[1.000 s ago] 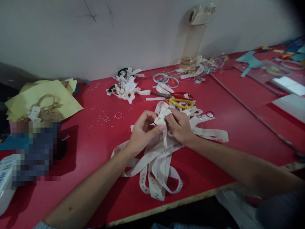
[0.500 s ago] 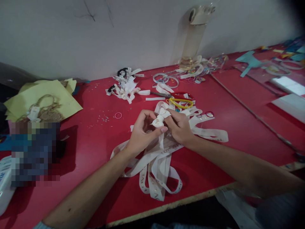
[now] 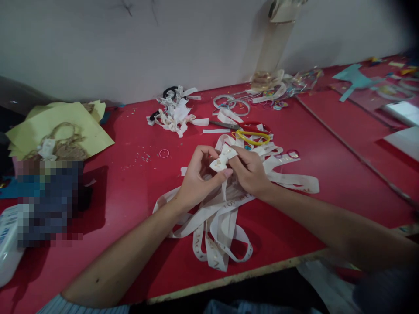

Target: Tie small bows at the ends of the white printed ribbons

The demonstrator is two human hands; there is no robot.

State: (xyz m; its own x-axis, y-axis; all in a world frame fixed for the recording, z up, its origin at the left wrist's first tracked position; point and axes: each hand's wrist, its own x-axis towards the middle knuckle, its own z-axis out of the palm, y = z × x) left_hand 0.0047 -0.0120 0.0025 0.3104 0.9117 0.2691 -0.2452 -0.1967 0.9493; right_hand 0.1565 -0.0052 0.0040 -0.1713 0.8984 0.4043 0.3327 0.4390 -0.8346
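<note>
A small white ribbon bow (image 3: pixel 220 163) sits between my two hands, above a red table. My left hand (image 3: pixel 198 179) curls around its left side, thumb below and fingers above. My right hand (image 3: pixel 251 172) pinches the bow's right side, with part of those fingers hidden behind it. From the bow a ribbon tail drops toward a loose pile of white printed ribbon (image 3: pixel 216 222), which spreads under and in front of both hands. Just beyond my right hand lie scissors (image 3: pixel 253 133) with red and yellow handles.
Finished-looking white ribbon pieces with black bands (image 3: pixel 175 111) lie near the wall. A clear bottle (image 3: pixel 273 48) stands behind clear rings (image 3: pixel 231 105). Yellow paper (image 3: pixel 91 139) and a white bottle (image 3: pixel 9 240) are at left, a phone (image 3: pixel 404 111) at right. A pink ring (image 3: pixel 164 153) lies left of centre.
The camera view has shifted slightly, so the table things sit a little higher and to the right. Both hands keep hold of the bow, which is turned slightly.
</note>
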